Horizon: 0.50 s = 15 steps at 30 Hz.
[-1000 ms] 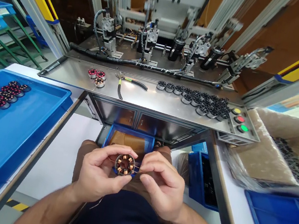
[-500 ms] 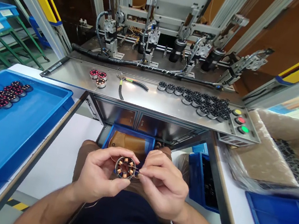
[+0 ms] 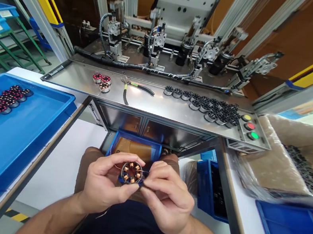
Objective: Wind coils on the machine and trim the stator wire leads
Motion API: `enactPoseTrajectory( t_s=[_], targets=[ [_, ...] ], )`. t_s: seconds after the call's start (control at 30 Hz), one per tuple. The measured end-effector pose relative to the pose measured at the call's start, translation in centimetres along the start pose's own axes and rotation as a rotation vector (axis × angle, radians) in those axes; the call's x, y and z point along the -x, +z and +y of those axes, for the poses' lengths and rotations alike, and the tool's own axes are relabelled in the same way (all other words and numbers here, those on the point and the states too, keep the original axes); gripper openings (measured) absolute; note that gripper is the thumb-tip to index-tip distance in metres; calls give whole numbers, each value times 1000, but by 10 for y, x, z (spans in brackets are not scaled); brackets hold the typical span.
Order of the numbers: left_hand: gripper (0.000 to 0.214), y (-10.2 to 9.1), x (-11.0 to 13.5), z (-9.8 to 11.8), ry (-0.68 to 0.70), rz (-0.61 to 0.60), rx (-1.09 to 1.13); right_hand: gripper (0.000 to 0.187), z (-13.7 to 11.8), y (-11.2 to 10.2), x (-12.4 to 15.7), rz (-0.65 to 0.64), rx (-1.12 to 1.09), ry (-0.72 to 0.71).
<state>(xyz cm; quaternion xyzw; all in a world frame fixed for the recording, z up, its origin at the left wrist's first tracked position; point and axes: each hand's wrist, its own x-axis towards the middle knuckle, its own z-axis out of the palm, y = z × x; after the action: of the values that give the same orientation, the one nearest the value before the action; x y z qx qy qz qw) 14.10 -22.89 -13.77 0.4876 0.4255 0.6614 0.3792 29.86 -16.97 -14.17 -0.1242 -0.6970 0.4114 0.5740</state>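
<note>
Over my lap, my left hand (image 3: 110,179) grips a round motor stator (image 3: 124,172) by its rim, thumb below and index finger above. Copper coils ring its open centre, facing up at me. My right hand (image 3: 168,197) is at the stator's right side, thumb and fingertips pinched on thin wire leads (image 3: 145,174) that come off the rim. The exact grip point on the wires is partly hidden by the fingers. A loose wire end hangs below my left hand.
On the steel ledge lie wound stators (image 3: 104,87), green-and-black pliers (image 3: 126,86) and several black unwound cores (image 3: 195,104). Push buttons (image 3: 253,135) sit at its right end. A blue tray (image 3: 39,112) with stators stands left; a carton (image 3: 274,154) stands right. The winding machine (image 3: 184,53) is behind.
My right hand has shifted slightly down and left, its fingertips now lower beside the stator. The stator has turned a little in my left hand. Machine parts at the back have moved down.
</note>
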Motion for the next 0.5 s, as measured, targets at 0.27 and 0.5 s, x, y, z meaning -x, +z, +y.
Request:
enactPoseTrajectory(
  t_s=[0.27,0.5],
  targets=[
    [38,3,-3,3,-330,-144,371,28,11,-25,-34,-284,-28,-87],
    [36,5,-5,3,-345,-171,350,16,10,-19,-39,-341,-32,-176]
  ],
)
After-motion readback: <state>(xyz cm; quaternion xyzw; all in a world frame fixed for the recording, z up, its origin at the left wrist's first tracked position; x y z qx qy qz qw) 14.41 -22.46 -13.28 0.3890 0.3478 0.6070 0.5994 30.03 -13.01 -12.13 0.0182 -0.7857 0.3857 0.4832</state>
